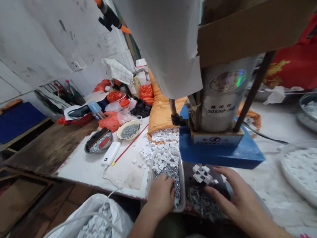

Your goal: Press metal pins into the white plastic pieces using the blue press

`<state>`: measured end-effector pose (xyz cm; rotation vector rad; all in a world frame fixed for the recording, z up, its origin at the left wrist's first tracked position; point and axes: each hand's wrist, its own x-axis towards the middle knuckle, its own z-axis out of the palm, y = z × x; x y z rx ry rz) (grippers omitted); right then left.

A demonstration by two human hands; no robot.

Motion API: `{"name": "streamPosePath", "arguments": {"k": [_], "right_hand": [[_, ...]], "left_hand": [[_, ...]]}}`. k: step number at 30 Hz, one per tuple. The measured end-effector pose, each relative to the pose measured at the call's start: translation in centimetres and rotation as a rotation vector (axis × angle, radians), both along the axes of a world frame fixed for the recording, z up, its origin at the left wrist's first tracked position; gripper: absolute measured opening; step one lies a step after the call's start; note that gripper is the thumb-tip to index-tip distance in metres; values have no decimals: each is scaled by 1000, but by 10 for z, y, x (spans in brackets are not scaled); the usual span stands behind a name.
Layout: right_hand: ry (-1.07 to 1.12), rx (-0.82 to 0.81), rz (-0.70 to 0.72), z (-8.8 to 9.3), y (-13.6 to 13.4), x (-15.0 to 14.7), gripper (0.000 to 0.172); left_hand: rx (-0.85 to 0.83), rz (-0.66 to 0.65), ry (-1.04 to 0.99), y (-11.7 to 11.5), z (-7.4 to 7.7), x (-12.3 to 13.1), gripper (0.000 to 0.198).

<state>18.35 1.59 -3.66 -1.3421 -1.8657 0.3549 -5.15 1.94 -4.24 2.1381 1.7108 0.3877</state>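
My left hand (162,191) dips into a clear plastic tub (183,186) with its fingers curled; the fingertips are partly hidden, so what they grip does not show. Small silvery metal pins (175,173) fill the near part of the tub, and white plastic pieces (162,160) lie in its far end. Beside a small cluster of white plastic pieces (202,174), my right hand (235,194) is open, thumb and fingers apart. That cluster sits on a dark plate below a press with a blue base (220,152). Loose metal pins (201,201) lie in front of the plate.
An orange sack (160,111) spills white pieces behind the tub. Left on the table are two bowls of metal parts (129,130) (99,142), a white power bank-like box (111,153) and a red stick (130,146). A white bag (119,212) stands lower left; wide basins (287,159) stand right.
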Motion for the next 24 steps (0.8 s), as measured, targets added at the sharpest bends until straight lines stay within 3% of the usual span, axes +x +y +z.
{"name": "streamPosePath", "arguments": {"k": [3,6,9,17,24], "right_hand": [[-27,10,98,1,-20,5,21],[-149,-89,273,3,-30,-8,22],[-177,-189,322,4,-29,-22,18],[271,-427,205,12,-21,-15,25],[493,-710,140,19,-18,-11,39]], "left_hand": [[-5,1,-42,2,-7,6,14],[11,24,-96,4,-11,12,15],[39,72,-164,3,-12,13,16],[75,272,-416,-2,1,14,12],[15,114,-760,-22,29,57,24]]}}
